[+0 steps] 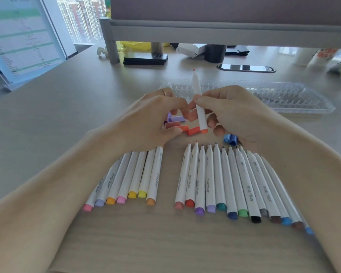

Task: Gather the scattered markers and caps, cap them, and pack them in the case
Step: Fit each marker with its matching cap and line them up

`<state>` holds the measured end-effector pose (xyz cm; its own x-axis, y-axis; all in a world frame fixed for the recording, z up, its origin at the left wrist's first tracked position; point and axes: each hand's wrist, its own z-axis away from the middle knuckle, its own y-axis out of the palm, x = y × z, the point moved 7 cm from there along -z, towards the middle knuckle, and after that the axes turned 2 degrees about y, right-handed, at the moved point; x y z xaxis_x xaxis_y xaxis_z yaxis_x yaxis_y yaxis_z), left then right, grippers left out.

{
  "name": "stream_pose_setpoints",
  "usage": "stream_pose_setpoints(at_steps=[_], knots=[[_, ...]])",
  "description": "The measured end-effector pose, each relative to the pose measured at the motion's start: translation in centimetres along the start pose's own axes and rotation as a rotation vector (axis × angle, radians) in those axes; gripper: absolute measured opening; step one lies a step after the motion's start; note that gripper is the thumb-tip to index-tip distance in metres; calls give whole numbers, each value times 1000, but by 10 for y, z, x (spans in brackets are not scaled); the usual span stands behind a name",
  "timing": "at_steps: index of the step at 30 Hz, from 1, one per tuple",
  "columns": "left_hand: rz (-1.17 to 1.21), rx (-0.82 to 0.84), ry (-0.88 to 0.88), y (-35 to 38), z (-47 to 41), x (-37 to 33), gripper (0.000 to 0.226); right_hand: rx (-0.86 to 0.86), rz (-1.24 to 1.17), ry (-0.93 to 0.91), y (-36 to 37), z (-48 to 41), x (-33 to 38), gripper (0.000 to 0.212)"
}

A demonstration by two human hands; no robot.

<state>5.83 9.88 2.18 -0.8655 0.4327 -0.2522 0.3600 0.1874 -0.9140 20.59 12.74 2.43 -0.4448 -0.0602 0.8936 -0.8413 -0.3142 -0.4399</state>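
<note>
My right hand (230, 113) pinches an uncapped white marker (198, 101) with an orange end, tip pointing up and away. My left hand (156, 117) hovers over a small pile of loose caps (175, 123), its fingers curled among them; an orange cap (193, 131) lies just beside the held marker's end. Whether the left fingers hold a cap is hidden. Two blue caps (230, 139) lie under my right hand. Several capped markers (138, 178) lie in a row at the left, several uncapped markers (224, 180) in a row at the right. The clear plastic case (283, 97) lies open behind my hands.
A grey monitor stand (205, 30) spans the back of the desk, with a black phone (146, 58) and a dark cup (215, 53) beneath it. A document holder (22, 40) stands at the far left. A cable grommet (246, 68) sits behind the case.
</note>
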Motion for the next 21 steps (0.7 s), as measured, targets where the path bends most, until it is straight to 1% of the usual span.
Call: stream_pose_setpoints(at_steps=[7,13,15,16,18,20,21], knots=[[19,11,6,1,0,0,5,-8,8,0,1,-3,-3,30],[15,78,-38,4,1,4,14,-1,4,-2,2,-2,-3,29],[22,87,-64,4,1,5,13,1,3,0,2,-1,-2,29],[36,75,-89,3,1,7,9,-1,1,1,1,0,-2,29],[107,-2,-172,-2,0,13,12,-5,-8,-1,0,1,-1,29],[232,-112,-308,-11,0,25,14,2,-22,-2,1,1,0,29],[333,-169,-381,-14,1,31,13,16,-31,-1,3,2,0,30]])
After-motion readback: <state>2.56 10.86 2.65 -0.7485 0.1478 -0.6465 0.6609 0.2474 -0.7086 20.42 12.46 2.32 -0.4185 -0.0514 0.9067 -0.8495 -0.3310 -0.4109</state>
